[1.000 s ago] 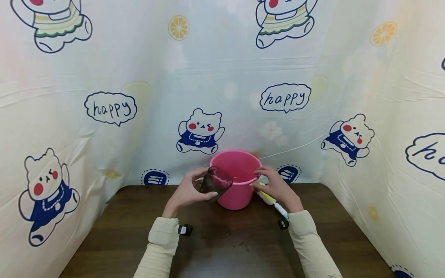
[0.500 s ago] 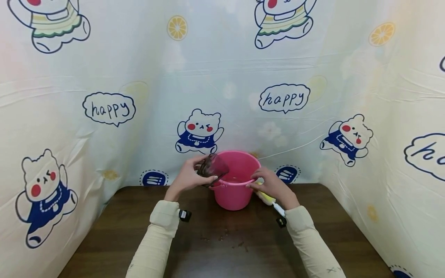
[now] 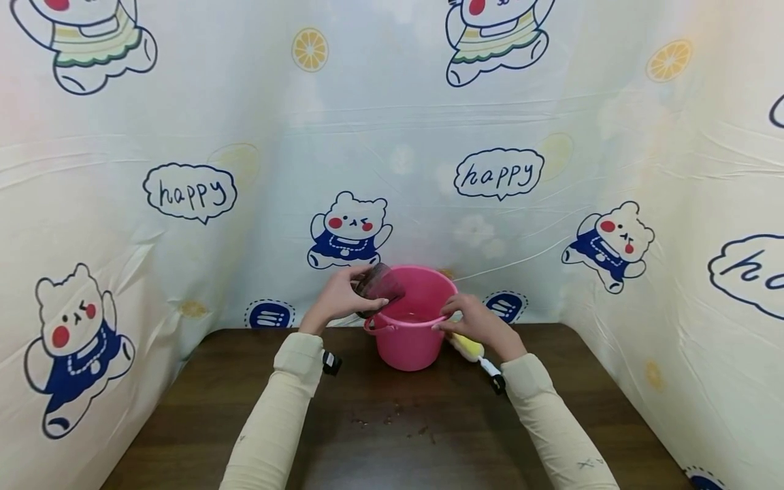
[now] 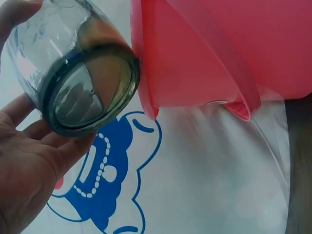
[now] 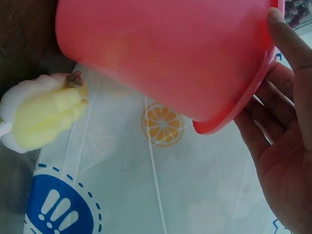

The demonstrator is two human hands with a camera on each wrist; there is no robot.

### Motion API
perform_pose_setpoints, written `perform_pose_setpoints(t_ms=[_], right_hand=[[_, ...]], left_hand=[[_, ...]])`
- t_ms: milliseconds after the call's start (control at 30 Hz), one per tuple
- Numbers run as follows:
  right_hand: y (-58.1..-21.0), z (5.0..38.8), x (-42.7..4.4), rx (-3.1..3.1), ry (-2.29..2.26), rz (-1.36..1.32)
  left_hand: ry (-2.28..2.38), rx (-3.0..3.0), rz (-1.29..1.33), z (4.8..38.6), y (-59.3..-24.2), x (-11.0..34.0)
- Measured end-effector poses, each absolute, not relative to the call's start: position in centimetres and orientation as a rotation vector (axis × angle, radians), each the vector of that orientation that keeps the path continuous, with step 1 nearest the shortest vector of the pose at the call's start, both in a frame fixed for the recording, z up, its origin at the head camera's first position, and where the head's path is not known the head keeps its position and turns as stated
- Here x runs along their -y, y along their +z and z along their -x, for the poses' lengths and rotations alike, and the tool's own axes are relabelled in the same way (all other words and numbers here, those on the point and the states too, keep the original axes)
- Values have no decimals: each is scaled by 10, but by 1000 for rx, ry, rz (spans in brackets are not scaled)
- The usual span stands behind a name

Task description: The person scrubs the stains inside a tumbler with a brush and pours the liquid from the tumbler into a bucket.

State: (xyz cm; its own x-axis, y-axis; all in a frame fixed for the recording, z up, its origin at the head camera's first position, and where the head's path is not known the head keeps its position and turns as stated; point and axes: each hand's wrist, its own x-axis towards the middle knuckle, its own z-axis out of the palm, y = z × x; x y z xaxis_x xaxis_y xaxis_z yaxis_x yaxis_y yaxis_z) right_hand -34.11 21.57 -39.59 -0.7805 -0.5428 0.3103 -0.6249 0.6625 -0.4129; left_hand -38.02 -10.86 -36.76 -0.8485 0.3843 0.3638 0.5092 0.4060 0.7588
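A pink bucket (image 3: 409, 347) stands on the table toward the back, its handle hanging at the left side. My left hand (image 3: 337, 298) holds a see-through glass (image 3: 378, 282) with fingers and thumb around it. The glass leans toward the bucket at its left rim. In the left wrist view its thick round base (image 4: 92, 92) faces the camera, close beside the bucket wall (image 4: 273, 44). My right hand (image 3: 480, 323) pinches the bucket's right rim (image 5: 253, 95), thumb on one side and fingers on the other.
A sponge brush (image 3: 468, 347) with a yellow-and-white head and pale handle lies right of the bucket. Small reddish-brown spots (image 3: 392, 416) dot the dark wooden table (image 3: 367, 456). A printed curtain (image 3: 392, 136) hangs closely behind and along both sides.
My left hand has raised the glass slightly and turned it, so its opening no longer faces the head camera. My right hand stays at the bucket's rim, slightly shifted.
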Motion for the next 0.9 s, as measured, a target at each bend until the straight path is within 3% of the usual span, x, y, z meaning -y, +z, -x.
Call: perform_pose_setpoints(t_ms=[900], right_hand=[[-397, 346, -215, 2771, 845, -902]], left_hand=[[-1244, 2579, 782, 385, -351, 94]])
